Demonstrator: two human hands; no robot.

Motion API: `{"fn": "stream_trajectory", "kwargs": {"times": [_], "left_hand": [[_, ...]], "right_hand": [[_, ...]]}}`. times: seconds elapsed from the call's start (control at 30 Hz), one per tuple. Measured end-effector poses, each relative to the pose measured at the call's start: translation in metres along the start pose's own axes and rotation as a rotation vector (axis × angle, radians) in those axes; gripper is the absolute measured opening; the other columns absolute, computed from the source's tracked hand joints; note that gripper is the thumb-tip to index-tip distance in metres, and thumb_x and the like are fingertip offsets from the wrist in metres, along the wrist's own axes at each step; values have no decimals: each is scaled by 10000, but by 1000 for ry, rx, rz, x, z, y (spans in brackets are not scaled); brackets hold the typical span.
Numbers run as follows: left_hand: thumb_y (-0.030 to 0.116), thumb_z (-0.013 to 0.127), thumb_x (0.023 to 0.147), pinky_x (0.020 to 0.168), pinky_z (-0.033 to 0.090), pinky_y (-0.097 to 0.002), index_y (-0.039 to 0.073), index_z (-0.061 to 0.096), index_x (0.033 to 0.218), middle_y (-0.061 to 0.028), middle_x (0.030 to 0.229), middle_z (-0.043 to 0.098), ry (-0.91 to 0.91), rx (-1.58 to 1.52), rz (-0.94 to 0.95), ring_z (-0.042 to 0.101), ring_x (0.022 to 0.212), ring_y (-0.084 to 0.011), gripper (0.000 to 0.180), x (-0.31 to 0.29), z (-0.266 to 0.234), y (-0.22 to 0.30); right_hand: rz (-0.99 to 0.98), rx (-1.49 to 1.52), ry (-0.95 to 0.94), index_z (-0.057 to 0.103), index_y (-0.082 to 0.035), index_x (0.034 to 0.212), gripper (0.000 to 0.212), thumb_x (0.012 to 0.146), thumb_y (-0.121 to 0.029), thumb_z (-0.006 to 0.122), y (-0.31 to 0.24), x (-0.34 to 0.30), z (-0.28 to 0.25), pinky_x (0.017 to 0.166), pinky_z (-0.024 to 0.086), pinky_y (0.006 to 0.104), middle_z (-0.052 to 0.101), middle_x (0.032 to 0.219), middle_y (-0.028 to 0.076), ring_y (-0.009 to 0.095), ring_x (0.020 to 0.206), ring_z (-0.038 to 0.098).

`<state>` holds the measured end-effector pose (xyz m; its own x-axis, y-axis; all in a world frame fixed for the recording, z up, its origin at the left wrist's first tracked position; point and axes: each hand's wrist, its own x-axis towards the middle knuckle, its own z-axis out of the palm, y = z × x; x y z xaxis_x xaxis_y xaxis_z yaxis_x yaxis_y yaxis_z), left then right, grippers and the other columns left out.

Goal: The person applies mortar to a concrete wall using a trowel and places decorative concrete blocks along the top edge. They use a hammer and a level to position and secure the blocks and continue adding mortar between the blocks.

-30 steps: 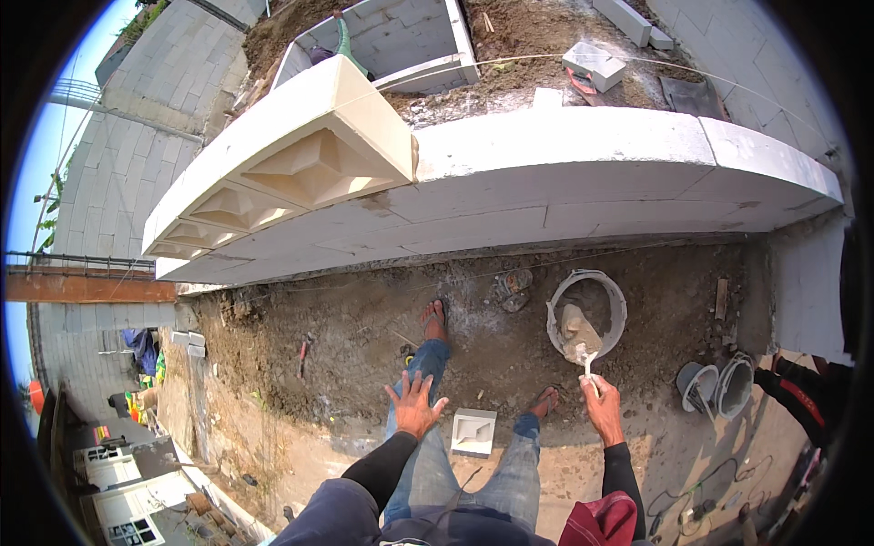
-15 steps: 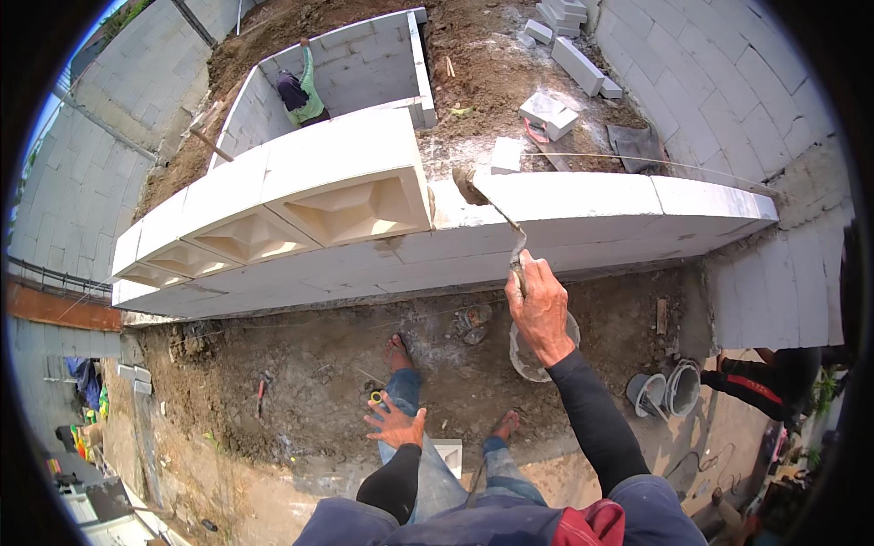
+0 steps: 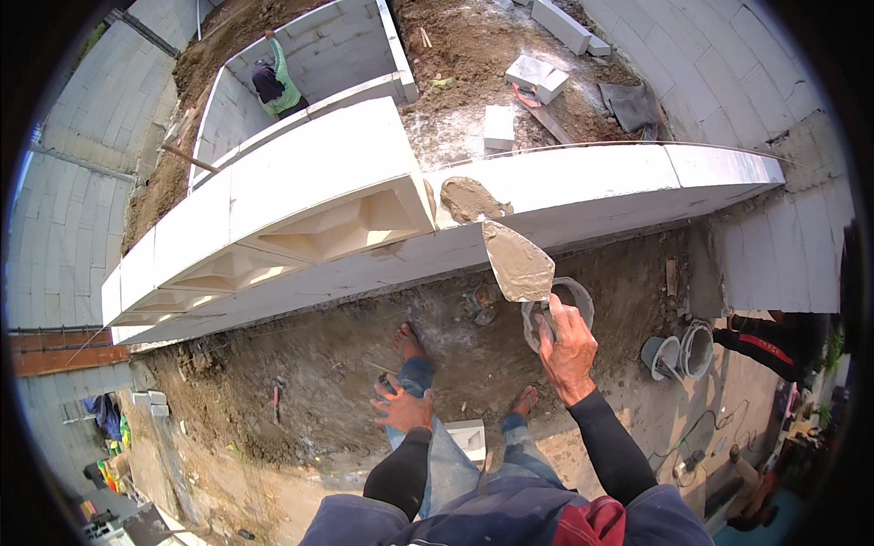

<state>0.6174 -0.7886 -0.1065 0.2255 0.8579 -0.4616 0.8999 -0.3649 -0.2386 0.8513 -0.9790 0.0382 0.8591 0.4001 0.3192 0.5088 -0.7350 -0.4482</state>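
Note:
My right hand (image 3: 569, 355) grips the handle of a trowel (image 3: 521, 264), its mortar-coated blade held flat in front of the wall. A lump of wet mortar (image 3: 473, 200) lies on top of the white block wall (image 3: 592, 179), close to the blade tip and beside the end of a row of cream blocks (image 3: 300, 173) with recessed faces. Below the trowel, a bucket (image 3: 590, 314) stands on the ground, partly hidden by my right hand. My left hand (image 3: 403, 407) is at my left knee, fingers spread and holding nothing.
A string (image 3: 619, 143) runs along the wall top. Loose white blocks (image 3: 537, 77) lie beyond it. Someone in green (image 3: 284, 86) stands inside a block enclosure. Two buckets (image 3: 696, 348) and another person's dark-clothed leg (image 3: 765, 346) are at right. A hammer (image 3: 277, 398) lies on the ground.
The trowel has come back from the wall top toward me, its blade turned broad side up. A mortar lump now shows on the wall. The whole view has shifted slightly.

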Motion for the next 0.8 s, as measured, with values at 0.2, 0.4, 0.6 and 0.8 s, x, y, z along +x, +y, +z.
{"fn": "stream_trajectory", "kwargs": {"times": [0.2, 0.4, 0.6, 0.8], "left_hand": [[699, 745, 770, 1074, 376, -728, 264, 263, 1632, -127, 1689, 228, 3, 26, 35, 300, 1488, -468, 1080, 14, -6, 6], [705, 721, 801, 1097, 377, -708, 261, 252, 1636, -113, 1696, 199, 16, 43, 53, 295, 1491, -463, 1056, 22, -4, 6], [674, 749, 792, 1078, 387, -708, 247, 242, 1642, -143, 1680, 239, 1, 24, 41, 293, 1491, -475, 1078, 24, -11, 0], [662, 754, 791, 1089, 377, -706, 245, 252, 1638, -144, 1679, 242, -2, 25, 59, 308, 1487, -467, 1069, 24, -10, -4]], "right_hand": [[-56, -110, -106, 567, -183, 1454, 643, 840, -79, 728, -57, 61, -26, 692, 514, 424, 595, 957, 73, 273, 818, 633], [-110, -359, -109, 566, -222, 1460, 613, 870, -94, 674, -64, 98, -7, 618, 465, 407, 580, 945, 69, 250, 755, 607], [-129, -429, -66, 585, -219, 1439, 592, 865, -97, 665, -57, 97, -6, 613, 465, 399, 578, 919, 58, 239, 743, 607], [-122, -314, -127, 584, -184, 1434, 568, 877, -110, 665, -65, 98, -3, 633, 513, 420, 583, 905, 72, 266, 748, 635]]}}
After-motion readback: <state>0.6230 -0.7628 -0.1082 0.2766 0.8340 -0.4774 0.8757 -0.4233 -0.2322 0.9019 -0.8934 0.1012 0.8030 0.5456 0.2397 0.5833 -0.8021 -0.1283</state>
